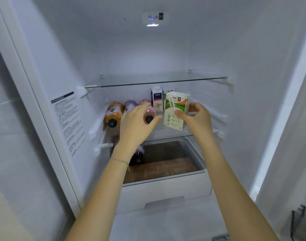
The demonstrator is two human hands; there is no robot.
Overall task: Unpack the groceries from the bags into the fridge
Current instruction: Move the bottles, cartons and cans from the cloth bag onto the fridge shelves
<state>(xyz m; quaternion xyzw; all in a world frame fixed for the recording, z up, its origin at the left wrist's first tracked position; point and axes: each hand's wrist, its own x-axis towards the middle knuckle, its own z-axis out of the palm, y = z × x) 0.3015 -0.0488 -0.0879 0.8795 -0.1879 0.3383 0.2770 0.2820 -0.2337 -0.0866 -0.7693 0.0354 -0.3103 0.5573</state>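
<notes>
Two hands reach into the fridge (166, 49). The right hand (195, 117) pinches a tilted green carton (174, 110) over the middle shelf (166, 137); the left hand (136, 122) lies open, fingers straight, over three lying bottles (114, 113).

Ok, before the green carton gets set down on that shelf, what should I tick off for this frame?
1. Grip: right hand holds the green carton: ok.
2. Carton upright: not ok, it is tilted.
3. Bare spot on the middle shelf in front of the white carton: ok.
4. Path: left hand out of the carton's way: ok, it is over the lying bottles.
5. Bottles steady under that hand: cannot tell.
</notes>
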